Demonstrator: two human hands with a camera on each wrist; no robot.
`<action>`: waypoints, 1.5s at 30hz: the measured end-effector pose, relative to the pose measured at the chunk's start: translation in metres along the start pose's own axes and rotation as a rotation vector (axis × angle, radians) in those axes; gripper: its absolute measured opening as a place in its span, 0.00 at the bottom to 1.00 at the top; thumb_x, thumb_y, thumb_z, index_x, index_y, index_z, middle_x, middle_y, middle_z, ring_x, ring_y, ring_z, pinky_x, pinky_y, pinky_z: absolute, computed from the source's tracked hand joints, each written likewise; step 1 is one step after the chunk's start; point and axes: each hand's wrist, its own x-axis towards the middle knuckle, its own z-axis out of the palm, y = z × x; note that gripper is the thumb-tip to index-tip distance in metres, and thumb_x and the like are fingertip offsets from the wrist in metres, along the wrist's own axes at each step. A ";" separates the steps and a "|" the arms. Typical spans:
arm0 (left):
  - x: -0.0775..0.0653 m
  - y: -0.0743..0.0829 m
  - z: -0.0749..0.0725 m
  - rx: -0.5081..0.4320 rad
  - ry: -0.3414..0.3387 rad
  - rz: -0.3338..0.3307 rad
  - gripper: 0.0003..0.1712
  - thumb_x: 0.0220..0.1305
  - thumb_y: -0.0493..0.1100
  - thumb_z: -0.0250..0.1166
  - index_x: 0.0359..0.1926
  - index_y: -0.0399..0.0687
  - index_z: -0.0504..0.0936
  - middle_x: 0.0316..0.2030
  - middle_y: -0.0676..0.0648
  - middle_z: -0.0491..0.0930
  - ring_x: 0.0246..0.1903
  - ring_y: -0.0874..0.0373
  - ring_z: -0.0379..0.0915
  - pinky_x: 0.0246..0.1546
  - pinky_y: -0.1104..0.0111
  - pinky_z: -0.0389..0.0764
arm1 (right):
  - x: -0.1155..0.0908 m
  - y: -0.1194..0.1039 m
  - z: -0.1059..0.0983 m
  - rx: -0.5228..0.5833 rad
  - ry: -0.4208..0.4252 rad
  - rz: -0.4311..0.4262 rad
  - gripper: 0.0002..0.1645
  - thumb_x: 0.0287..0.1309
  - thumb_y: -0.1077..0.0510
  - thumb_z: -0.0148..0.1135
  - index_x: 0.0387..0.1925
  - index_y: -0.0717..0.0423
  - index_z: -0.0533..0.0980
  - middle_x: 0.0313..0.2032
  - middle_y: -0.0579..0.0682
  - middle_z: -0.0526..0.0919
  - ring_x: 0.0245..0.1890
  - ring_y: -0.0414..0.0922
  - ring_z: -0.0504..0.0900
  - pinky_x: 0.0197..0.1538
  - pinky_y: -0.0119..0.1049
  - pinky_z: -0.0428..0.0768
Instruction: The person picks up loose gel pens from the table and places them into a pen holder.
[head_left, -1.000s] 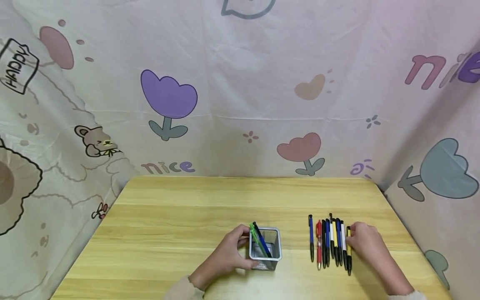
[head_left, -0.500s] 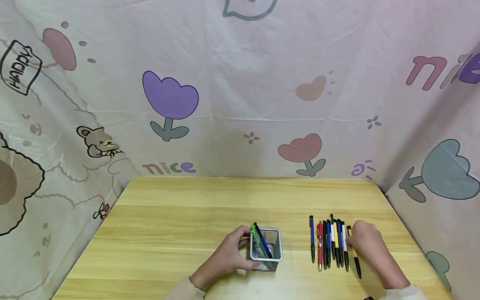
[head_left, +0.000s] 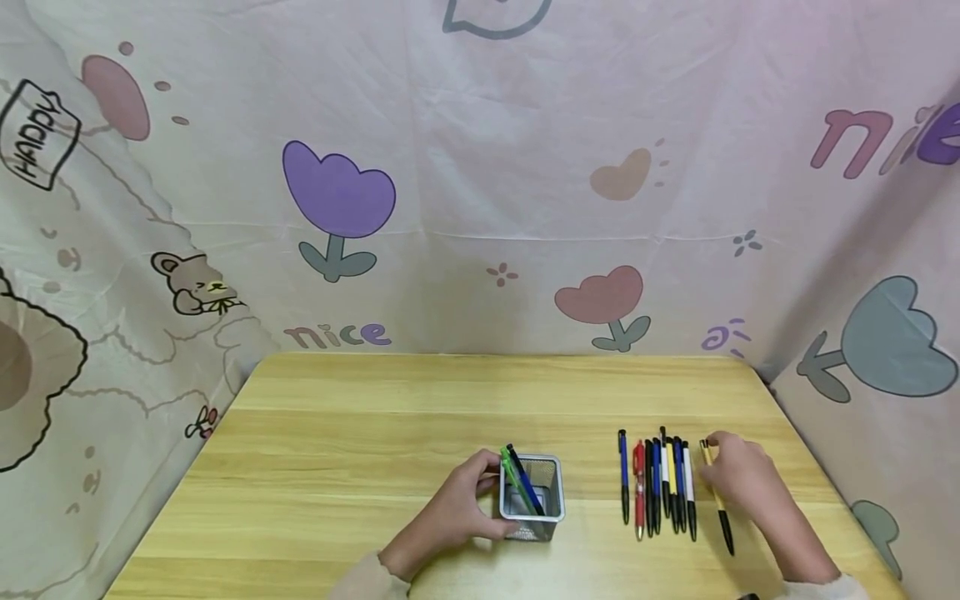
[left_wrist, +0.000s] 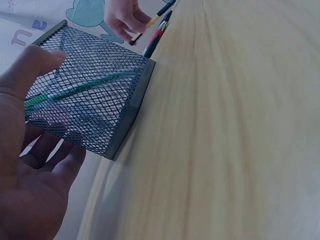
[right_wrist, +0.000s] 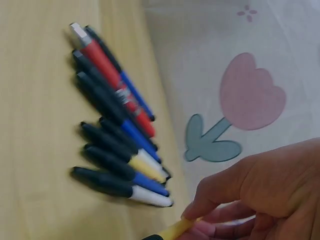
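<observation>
My left hand (head_left: 459, 504) grips a square silver mesh pen holder (head_left: 531, 530) from its left side, thumb and fingers around the mesh (left_wrist: 95, 100). Inside lean a green pen (head_left: 510, 469) and a blue pen (head_left: 529, 487). Right of the row of pens, my right hand (head_left: 742, 477) pinches a yellow-and-black pen (head_left: 724, 523) near its upper end. That pen slants, black end toward the front; in the right wrist view only part of its yellow barrel (right_wrist: 176, 230) shows between thumb and fingers.
Several pens lie side by side between the holder and my right hand: a blue one (head_left: 623, 475) at the left, a red one (head_left: 639, 492), then others, with a white-and-black one (head_left: 688, 479) at the right. The wooden table (head_left: 337, 442) meets a printed cloth (head_left: 480, 167) behind.
My right hand has drawn the yellow pen rightward, away from the row, and it has turned to a slant. The left hand and pen holder stay in place.
</observation>
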 end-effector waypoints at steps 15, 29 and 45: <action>0.003 0.001 0.000 0.008 0.005 0.013 0.41 0.44 0.34 0.82 0.60 0.43 0.73 0.61 0.42 0.77 0.66 0.45 0.77 0.70 0.71 0.77 | -0.026 -0.050 -0.021 0.055 0.209 -0.260 0.33 0.54 0.66 0.66 0.64 0.67 0.72 0.32 0.51 0.84 0.27 0.43 0.78 0.25 0.31 0.72; 0.002 0.000 -0.001 0.004 0.000 0.021 0.40 0.44 0.33 0.82 0.59 0.43 0.73 0.61 0.42 0.77 0.66 0.45 0.77 0.70 0.71 0.77 | -0.044 -0.111 -0.029 0.289 0.299 -0.414 0.28 0.60 0.64 0.71 0.62 0.57 0.78 0.36 0.48 0.87 0.35 0.38 0.86 0.28 0.26 0.80; 0.002 0.001 -0.001 -0.001 -0.004 0.027 0.40 0.45 0.33 0.82 0.59 0.42 0.73 0.61 0.42 0.77 0.65 0.45 0.77 0.69 0.70 0.78 | -0.049 -0.160 -0.021 0.563 0.248 -0.590 0.27 0.62 0.68 0.69 0.62 0.57 0.77 0.36 0.48 0.84 0.40 0.47 0.88 0.43 0.26 0.90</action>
